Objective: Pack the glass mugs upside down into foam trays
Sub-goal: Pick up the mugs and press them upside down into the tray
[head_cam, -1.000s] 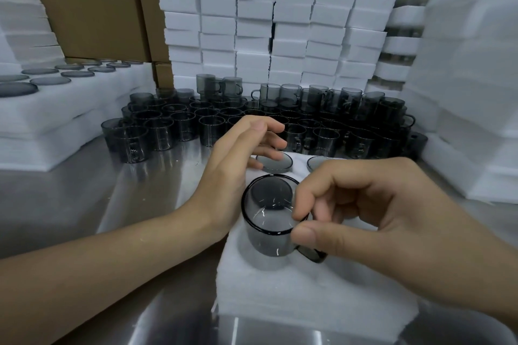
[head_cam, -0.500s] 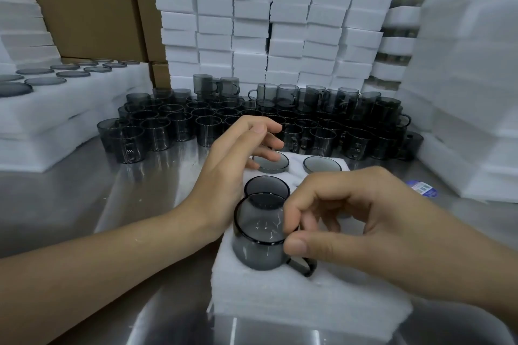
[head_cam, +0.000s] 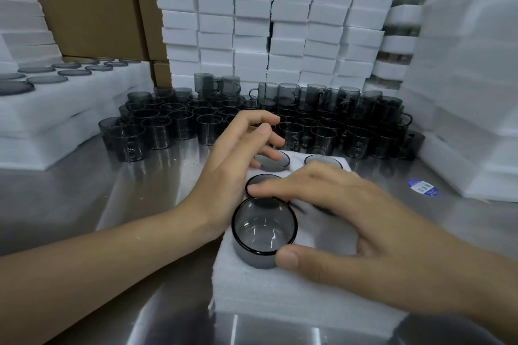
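The right hand [head_cam: 364,221] fingers [head_cam: 280,186] pinch the glass mug [head_cam: 263,230] across its near and far sides, axis nearly upright, partly sunk in the foam tray [head_cam: 294,297]; the left hand [head_cam: 238,154], beyond, is loosely curled and empty.

Shiny metal table [head_cam: 70,204] — reflective. Brown cardboard boxes [head_cam: 92,3] stacked at back left. Blue sticker [head_cam: 422,187] flat on table — right side.

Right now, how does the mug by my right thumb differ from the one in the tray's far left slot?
The near mug stands proud of the foam tray, wall showing; the far-left mug is sunk, only its round face showing. The right hand holds the near mug; no hand holds the far-left mug. Both are grey glass.
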`<action>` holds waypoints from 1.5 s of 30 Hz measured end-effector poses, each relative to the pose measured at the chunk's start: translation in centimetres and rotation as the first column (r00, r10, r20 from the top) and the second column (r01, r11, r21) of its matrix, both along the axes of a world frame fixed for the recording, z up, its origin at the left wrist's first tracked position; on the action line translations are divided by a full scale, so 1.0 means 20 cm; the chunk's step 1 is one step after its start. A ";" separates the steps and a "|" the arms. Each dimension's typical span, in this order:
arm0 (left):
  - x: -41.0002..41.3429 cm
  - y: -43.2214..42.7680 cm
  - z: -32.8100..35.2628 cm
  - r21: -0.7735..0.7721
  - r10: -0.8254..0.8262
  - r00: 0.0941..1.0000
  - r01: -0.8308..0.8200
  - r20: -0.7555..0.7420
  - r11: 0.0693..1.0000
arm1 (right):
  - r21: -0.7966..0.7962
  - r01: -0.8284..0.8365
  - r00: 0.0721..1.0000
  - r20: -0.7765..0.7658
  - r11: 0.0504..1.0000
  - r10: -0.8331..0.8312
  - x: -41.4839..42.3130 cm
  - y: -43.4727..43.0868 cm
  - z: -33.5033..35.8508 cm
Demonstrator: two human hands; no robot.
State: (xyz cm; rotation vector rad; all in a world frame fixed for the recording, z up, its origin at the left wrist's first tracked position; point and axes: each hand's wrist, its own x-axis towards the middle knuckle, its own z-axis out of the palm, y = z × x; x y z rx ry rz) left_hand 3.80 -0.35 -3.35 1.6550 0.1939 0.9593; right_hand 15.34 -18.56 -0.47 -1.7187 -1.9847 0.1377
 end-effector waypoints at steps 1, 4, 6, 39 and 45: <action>0.00 0.00 0.00 0.001 0.001 1.000 -0.001 -0.001 1.000 | 0.007 -0.003 1.000 -0.006 1.000 0.003 -0.01 0.00 0.00; 0.00 0.00 0.00 0.006 0.000 1.000 0.000 -0.004 1.000 | 0.033 0.010 0.999 -0.044 0.999 -0.009 -0.01 0.00 0.00; 0.00 -0.01 0.00 0.015 0.001 1.000 -0.001 -0.007 1.000 | 0.029 0.020 0.998 -0.065 0.999 -0.018 0.00 0.01 0.00; -0.32 0.81 0.17 0.885 0.887 0.008 -0.052 -0.462 0.462 | -0.002 0.073 0.994 0.079 0.997 -0.072 -0.02 0.00 0.00; -0.34 0.79 0.21 0.889 0.889 0.019 0.011 -0.458 0.458 | -0.038 0.085 0.993 0.081 0.996 -0.082 -0.03 -0.01 0.01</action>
